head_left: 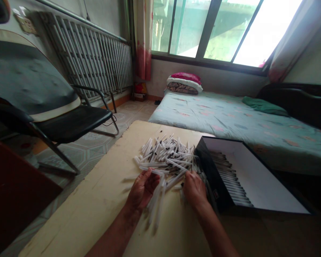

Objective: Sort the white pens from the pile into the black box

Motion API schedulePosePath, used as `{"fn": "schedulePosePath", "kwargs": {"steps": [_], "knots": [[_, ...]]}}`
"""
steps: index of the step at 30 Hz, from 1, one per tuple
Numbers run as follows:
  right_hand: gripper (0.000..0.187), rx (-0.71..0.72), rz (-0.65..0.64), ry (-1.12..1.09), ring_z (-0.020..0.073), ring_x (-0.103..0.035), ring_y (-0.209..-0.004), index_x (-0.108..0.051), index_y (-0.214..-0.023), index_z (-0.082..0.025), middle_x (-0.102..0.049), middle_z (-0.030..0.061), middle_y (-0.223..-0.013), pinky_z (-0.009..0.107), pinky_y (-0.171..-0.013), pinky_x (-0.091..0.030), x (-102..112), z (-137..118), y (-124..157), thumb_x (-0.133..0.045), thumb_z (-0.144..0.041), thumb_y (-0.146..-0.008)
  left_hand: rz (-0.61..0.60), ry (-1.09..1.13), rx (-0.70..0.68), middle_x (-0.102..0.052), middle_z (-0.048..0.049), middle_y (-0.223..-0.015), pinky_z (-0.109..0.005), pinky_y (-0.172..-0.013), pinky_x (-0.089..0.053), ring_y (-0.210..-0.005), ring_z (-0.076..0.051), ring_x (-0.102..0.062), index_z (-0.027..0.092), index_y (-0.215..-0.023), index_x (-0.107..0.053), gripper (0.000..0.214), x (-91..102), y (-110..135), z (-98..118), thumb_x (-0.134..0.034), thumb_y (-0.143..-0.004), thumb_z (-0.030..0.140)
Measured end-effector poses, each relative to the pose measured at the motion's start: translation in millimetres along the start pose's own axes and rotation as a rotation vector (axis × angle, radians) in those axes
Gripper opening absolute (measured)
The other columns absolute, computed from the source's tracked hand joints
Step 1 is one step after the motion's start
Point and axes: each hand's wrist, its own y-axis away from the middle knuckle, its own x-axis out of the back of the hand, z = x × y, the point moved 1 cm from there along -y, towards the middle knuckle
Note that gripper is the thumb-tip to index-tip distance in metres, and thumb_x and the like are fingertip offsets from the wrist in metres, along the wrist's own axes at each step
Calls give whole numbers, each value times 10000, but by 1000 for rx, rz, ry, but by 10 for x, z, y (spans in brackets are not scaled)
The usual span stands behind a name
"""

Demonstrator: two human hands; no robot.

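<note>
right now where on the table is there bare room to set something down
The widest bare patch of the cream tabletop lies left of the left hand and the heap of white plastic pens, out to the table's edge. A narrower strip runs behind the heap. It's crowded around the right hand, where pens press against the black box.

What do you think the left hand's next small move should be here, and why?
Probably carry the slim white plastic tubes by the left hand to the open black box, since neat rows lie inside with white floor free beside them.
</note>
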Motion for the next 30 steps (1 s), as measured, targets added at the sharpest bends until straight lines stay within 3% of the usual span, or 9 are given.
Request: {"fn": "schedulePosePath", "kwargs": {"steps": [7,12,16,23,30], "knots": [[157,32,74,-112,206,-595,-772,-587,-761,-155,-631,113,-837,263,-609,-386,62,4,-46,-465,-57,-769,18,-31,-17,-697,-27,-627,-208,-530,-561,-544,-123,-674,124,-791,-595,105,-14,14,14,-517,-857,100],[48,100,180,-800,139,-572,-617,-543,-812,-174,-593,6,-681,230,-575,-424,133,-82,140,-511,-206,-825,-3,-96,-51,-710,-39,-653,-201,-548,-557,-553,-122,-675,124,-806,-599,43,-21,19,-8,-566,-832,114],[124,122,300,-1226,147,-608,-725,-580,-901,-172,-631,31,-796,242,-646,-482,69,-218,317,-571,-268,-824,-10,-162,-98,-718,-46,-674,-206,-555,-555,-568,-131,-679,123,-816,-597,57,-25,27,-35,-640,-781,136],[112,133,343,-1251,151,-619,-749,-609,-912,-176,-643,36,-820,262,-683,-503,-78,-301,457,-577,-236,-823,-66,-292,-182,-721,-48,-699,-251,-586,-562,-594,-159,-681,130,-835,-586,267,-73,71,-85,-763,-660,226],[105,114,346,-1249,132,-608,-670,-620,-891,-175,-643,17,-759,246,-641,-504,-60,-303,490,-585,-244,-821,-115,-332,-168,-712,-40,-699,-260,-587,-554,-590,-166,-681,134,-831,-591,290,-78,76,-131,-779,-637,242]]}}
